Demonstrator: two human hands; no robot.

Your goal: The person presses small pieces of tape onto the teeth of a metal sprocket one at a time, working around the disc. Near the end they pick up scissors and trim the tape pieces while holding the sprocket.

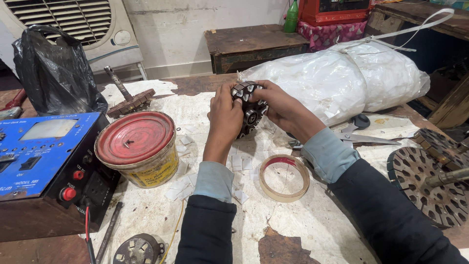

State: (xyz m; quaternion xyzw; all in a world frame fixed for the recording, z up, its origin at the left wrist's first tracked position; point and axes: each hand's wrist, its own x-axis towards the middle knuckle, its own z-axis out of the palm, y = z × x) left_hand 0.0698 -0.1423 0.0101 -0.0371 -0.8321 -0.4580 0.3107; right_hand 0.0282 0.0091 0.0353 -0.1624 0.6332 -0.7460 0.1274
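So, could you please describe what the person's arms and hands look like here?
Both hands, left hand and right hand, are bare, with no gloves. Each arm wears a dark outer sleeve over a light blue cuff pushed up the forearm.

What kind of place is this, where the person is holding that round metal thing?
Probably a small repair workshop for electric motors or fans. Both hands hold a slotted motor core, another slotted core lies at the right, and a blue tester box with knobs sits on the worn workbench.
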